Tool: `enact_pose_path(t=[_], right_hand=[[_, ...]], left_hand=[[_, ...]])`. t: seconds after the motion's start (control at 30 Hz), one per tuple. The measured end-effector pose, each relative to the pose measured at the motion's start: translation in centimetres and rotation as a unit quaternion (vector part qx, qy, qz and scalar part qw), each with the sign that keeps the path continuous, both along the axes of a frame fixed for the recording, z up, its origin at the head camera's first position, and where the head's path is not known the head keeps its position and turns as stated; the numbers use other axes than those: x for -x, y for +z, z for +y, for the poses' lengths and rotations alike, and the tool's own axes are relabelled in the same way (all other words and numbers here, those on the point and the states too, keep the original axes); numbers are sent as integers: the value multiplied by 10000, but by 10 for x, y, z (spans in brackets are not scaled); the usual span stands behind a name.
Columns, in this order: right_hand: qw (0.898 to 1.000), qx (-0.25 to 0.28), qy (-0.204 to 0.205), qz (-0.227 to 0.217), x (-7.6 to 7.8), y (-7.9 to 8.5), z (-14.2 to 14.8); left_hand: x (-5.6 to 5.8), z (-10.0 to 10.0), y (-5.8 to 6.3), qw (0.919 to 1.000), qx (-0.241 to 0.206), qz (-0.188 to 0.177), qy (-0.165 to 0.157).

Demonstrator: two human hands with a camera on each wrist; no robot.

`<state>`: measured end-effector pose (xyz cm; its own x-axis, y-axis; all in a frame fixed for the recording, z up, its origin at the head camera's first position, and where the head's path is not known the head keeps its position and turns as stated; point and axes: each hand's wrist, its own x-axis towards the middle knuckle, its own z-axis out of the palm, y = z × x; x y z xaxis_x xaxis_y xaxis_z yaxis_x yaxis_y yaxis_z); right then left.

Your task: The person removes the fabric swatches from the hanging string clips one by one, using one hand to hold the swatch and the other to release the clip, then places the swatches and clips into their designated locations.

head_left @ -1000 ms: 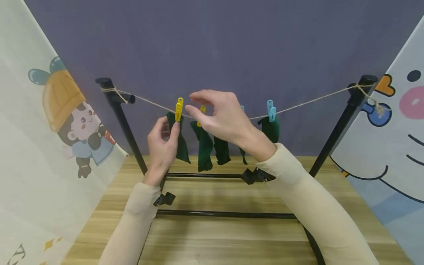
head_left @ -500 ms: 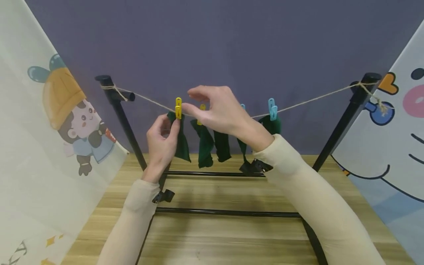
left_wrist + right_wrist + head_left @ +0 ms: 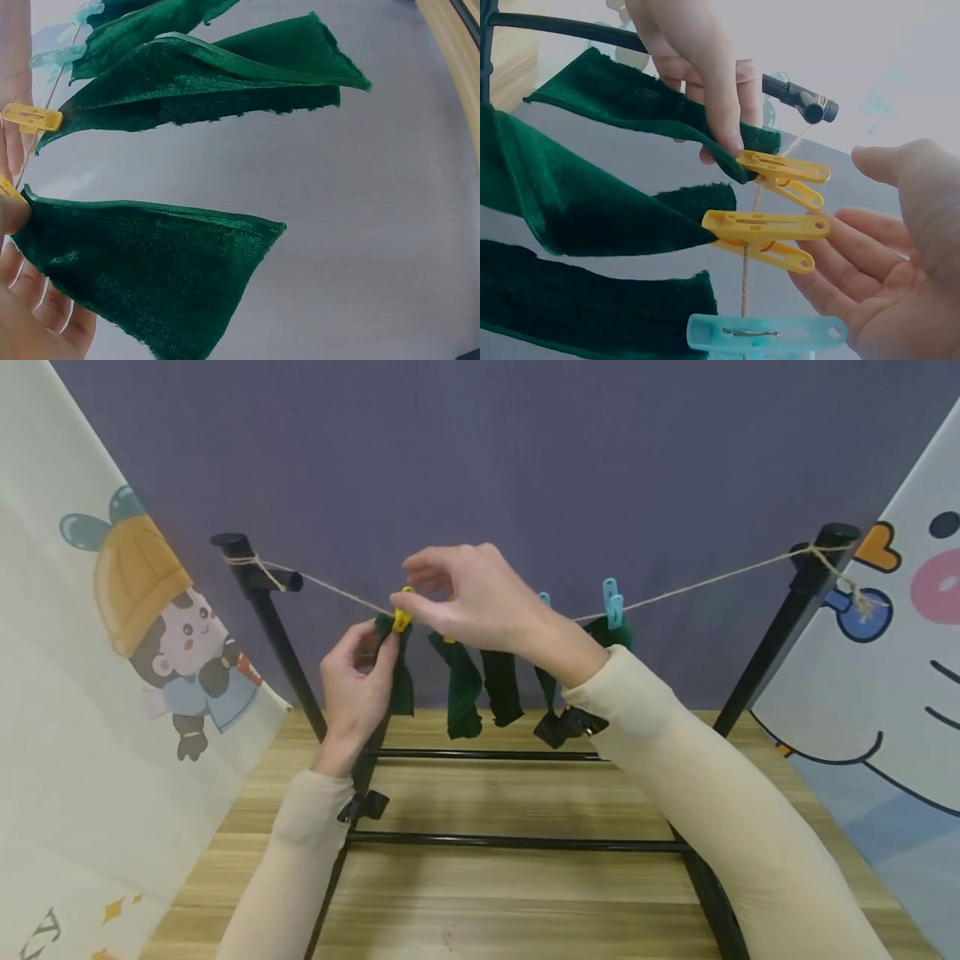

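Observation:
A green cloth piece [image 3: 150,262] hangs at the left end of a twine line [image 3: 697,575]. My left hand [image 3: 354,681] pinches its top edge between thumb and fingers, just under a yellow clothespin [image 3: 784,169] that clips it to the line. My right hand [image 3: 483,597] hovers over that clothespin's handles, thumb and fingers spread apart with nothing between them, as the right wrist view shows. A second yellow clothespin [image 3: 765,225] clips another green cloth piece [image 3: 463,689] beside it; in the head view the right hand mostly covers this clothespin.
Further right, light blue clothespins [image 3: 613,603] hold more green cloth pieces [image 3: 501,687], partly behind my right arm. The twine is tied between two black posts [image 3: 776,627] of a frame on a wooden table [image 3: 510,902]. Printed fabric [image 3: 60,693] flanks both sides.
My right hand has shifted left over the leftmost yellow clothespin. That clothespin now leans a little, and my left hand with the cloth edge has moved slightly left.

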<state>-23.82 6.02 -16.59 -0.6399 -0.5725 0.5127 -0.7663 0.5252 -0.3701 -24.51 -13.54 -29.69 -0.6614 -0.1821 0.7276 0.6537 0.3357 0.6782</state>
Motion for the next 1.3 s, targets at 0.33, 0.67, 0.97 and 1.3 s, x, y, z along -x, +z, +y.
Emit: enact_pose_path(t=[0.33, 0.67, 0.97, 1.3], right_hand=[[10000, 4, 97, -5, 0, -3, -1], [9995, -262, 44, 161, 2, -7, 0], [9988, -417, 19, 260, 1, -7, 1], [9984, -456, -146, 306, -3, -7, 3]], left_hand=[[-1, 2, 4, 9999, 44, 119, 93], [-2, 0, 5, 9998, -32, 98, 186], [-3, -7, 5, 9998, -10, 53, 188], [-6, -8, 6, 9998, -11, -14, 200]])
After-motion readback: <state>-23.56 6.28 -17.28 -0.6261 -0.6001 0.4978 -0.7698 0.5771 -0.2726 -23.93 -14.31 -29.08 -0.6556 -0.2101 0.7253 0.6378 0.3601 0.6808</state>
